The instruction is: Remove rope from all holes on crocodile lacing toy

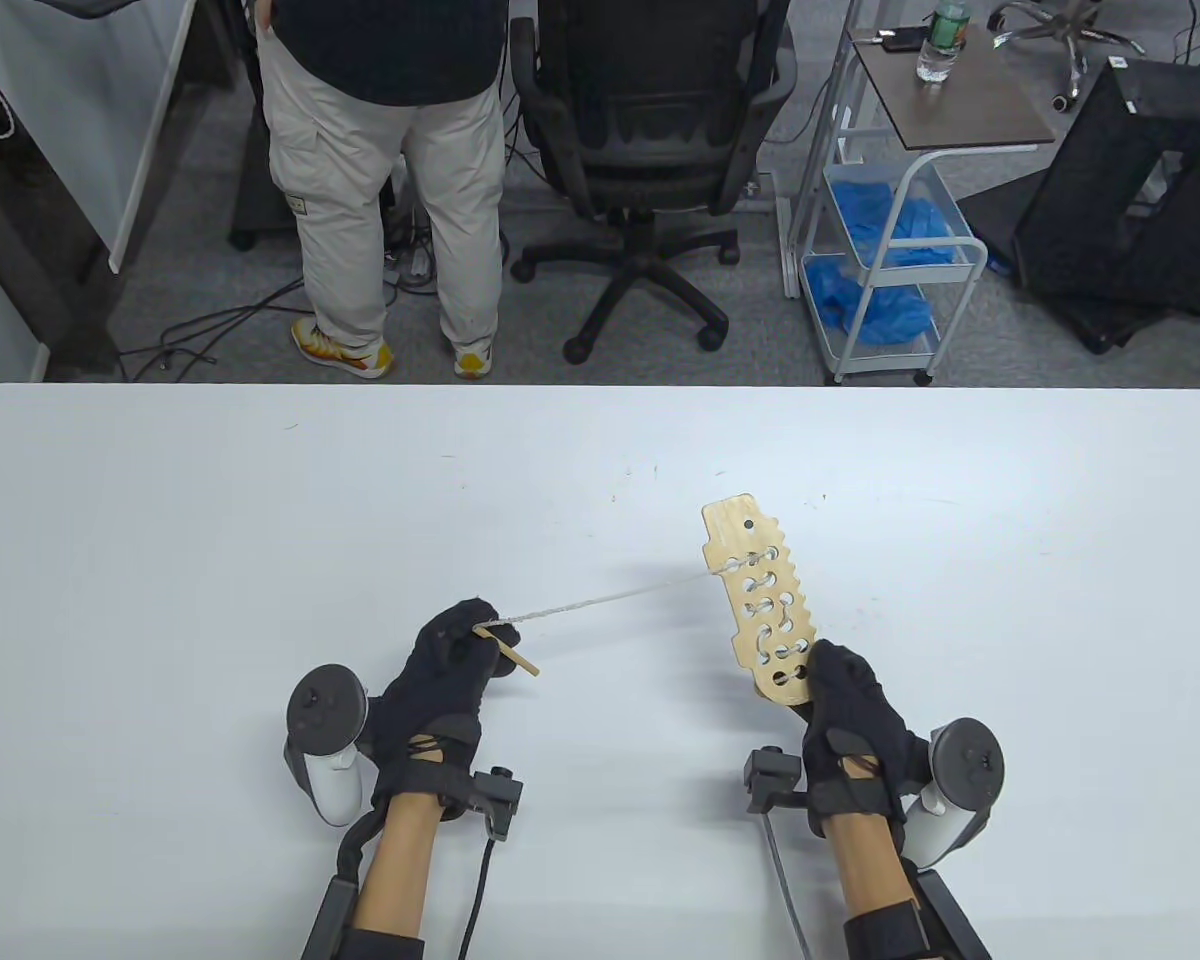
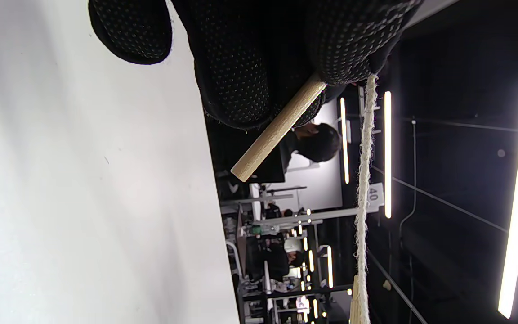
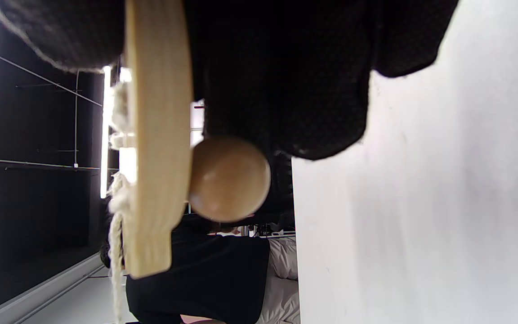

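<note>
The right hand gripped the lower end of the wooden crocodile board, holding it up above the white surface with its far end pointing away from the person. The rope was threaded through several holes of the board and ran taut from a hole near the upper end across to the left hand. That hand's fingers were pinched around the wooden needle at the rope's end. In the right wrist view a round wooden knob stood out from the board's side, just below the gloved fingers.
</note>
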